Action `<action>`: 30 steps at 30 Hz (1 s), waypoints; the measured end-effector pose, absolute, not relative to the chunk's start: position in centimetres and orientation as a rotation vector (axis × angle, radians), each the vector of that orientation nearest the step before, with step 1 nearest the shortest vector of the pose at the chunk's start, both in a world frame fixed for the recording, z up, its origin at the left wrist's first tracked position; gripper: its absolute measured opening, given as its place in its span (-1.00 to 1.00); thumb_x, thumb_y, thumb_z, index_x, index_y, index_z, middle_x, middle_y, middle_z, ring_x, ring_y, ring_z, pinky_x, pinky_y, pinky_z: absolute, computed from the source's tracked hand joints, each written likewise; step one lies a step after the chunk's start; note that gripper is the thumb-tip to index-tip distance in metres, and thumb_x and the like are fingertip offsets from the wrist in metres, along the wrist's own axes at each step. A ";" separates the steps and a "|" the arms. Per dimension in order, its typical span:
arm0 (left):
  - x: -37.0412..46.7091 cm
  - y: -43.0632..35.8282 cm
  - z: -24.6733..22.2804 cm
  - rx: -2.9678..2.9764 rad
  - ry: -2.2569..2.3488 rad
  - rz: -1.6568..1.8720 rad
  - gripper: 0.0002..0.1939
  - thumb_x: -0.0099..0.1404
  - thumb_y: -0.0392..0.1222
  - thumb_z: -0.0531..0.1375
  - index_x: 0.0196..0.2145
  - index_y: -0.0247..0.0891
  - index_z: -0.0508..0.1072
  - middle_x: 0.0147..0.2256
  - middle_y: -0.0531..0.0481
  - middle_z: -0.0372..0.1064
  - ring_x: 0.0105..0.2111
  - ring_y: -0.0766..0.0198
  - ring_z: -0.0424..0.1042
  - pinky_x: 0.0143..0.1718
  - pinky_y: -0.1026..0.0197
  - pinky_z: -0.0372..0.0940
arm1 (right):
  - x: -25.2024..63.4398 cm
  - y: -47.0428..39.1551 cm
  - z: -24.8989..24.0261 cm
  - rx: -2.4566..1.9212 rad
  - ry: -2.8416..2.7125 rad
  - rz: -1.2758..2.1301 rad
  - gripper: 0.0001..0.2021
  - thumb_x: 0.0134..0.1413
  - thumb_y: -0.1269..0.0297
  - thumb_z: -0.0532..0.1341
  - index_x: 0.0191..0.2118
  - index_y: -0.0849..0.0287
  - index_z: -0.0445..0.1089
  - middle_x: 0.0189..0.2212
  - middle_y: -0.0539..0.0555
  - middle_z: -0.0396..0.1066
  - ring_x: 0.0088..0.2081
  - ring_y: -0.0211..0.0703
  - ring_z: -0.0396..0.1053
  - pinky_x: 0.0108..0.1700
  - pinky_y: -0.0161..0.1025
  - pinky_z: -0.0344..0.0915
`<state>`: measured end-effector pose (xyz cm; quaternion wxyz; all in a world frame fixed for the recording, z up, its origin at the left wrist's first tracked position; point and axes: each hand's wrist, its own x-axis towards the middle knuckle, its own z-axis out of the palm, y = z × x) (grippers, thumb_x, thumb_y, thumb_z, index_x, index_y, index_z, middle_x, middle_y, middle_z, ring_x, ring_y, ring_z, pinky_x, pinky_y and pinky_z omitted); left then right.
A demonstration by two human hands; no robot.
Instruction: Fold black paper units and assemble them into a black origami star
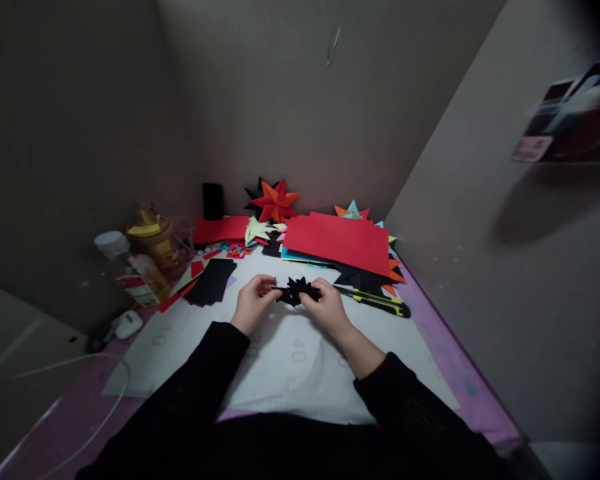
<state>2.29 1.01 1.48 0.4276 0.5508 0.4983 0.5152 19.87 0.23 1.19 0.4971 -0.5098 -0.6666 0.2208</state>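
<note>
A small black paper star (294, 291) with many points is held up between my two hands, over the middle of a white sheet (300, 387) printed with large numbers. My left hand (255, 301) pinches its left side between thumb and fingers. On the other side, my right hand (326, 305) grips the right points the same way. Parts of the star are hidden behind my fingertips. Just past my right hand lies a black and yellow utility knife (380, 303).
Red paper sheets (340, 241) lie at the back right, black paper pieces (213, 281) at the left. Folded stars, including a red-orange star (276, 200), line the wall. A bottle (137, 270) and jar (155, 243) stand left. A white cable (125, 380) crosses the near-left table.
</note>
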 end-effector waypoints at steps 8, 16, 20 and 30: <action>2.2 1.1 1.3 1.345 1.175 1.178 -0.80 -0.03 -0.21 0.26 -0.40 -0.31 0.40 -0.61 0.10 0.32 -0.58 0.37 0.31 -0.51 0.32 0.18 | 20.1 0.4 1.2 -1.238 -1.616 0.556 -0.86 -0.15 0.33 0.14 -0.62 0.17 0.21 -0.56 -0.04 0.16 -0.48 -0.25 0.18 -0.45 -0.32 0.09; 2.0 1.1 1.4 1.319 1.135 1.130 -0.78 -0.04 -0.20 0.28 -0.40 -0.32 0.39 -0.59 0.07 0.34 -0.57 0.37 0.32 -0.50 0.33 0.19 | 20.2 0.6 1.2 -1.258 -1.591 0.614 -0.88 -0.18 0.33 0.16 -0.62 0.18 0.25 -0.57 -0.03 0.19 -0.48 -0.25 0.20 -0.44 -0.32 0.10; 2.1 1.1 1.2 1.302 1.123 1.092 -0.77 -0.06 -0.20 0.29 -0.41 -0.32 0.38 -0.59 0.06 0.36 -0.57 0.37 0.33 -0.50 0.33 0.18 | 20.0 0.5 1.0 -1.253 -1.599 0.724 -0.89 -0.19 0.31 0.17 -0.61 0.19 0.26 -0.59 -0.04 0.22 -0.51 -0.25 0.20 -0.46 -0.33 0.11; 2.1 1.1 1.1 1.286 1.151 1.100 -0.76 -0.08 -0.21 0.30 -0.43 -0.32 0.37 -0.61 0.08 0.35 -0.59 0.36 0.33 -0.52 0.34 0.17 | 20.0 0.6 0.8 -1.259 -1.547 0.822 -0.90 -0.22 0.29 0.19 -0.59 0.20 0.29 -0.61 -0.04 0.24 -0.52 -0.26 0.20 -0.48 -0.34 0.13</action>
